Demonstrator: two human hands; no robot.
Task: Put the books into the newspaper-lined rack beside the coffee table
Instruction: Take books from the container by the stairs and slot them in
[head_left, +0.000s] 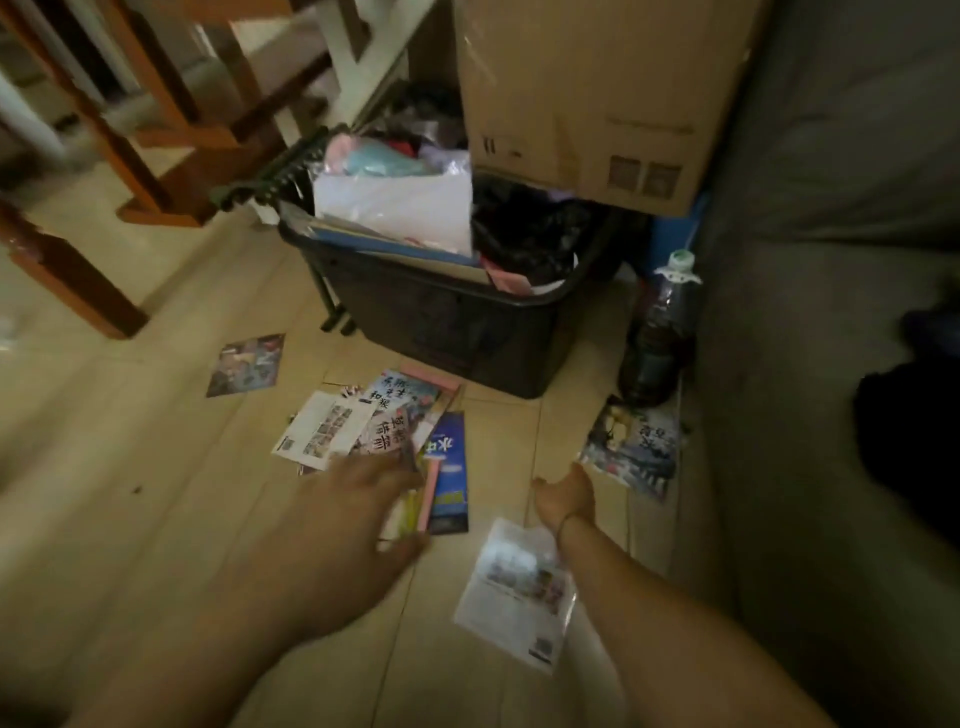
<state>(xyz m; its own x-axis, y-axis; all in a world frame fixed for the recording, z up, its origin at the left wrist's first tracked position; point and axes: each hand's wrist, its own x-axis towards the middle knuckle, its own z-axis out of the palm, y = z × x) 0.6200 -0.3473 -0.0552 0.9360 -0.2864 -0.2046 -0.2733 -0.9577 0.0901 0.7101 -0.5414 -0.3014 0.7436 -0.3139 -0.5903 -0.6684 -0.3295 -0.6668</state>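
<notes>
Down on the tiled floor (156, 467), in the middle of the frame, a loose pile of books (395, 431) lies fanned out, with a blue book (449, 467) at its right edge and a white leaflet (324, 431) at its left. The left hand (353, 514) reaches over the near end of the pile with its fingers spread and blurred; whether it is grasping a book or only touching the pile, I cannot tell. The right hand (566, 493) stretches toward the right of the frame, fingertips at the near corner of a dark-covered book (634, 447) that lies against the grey sofa (805, 364); whether its fingers are pinching that corner cannot be made out. A white booklet (519, 592) lies under the right forearm, lower centre. Another small picture book (247, 364) lies apart at centre left.

Just behind the pile stands a black bin (457, 322), stuffed with papers, a white sheet (395, 208) and dark clutter. A cardboard box (597, 88) overhangs its right side at the top of the frame. A dark bottle (660, 332) stands between the bin and the sofa. Wooden furniture legs (78, 280) fill the upper left.
</notes>
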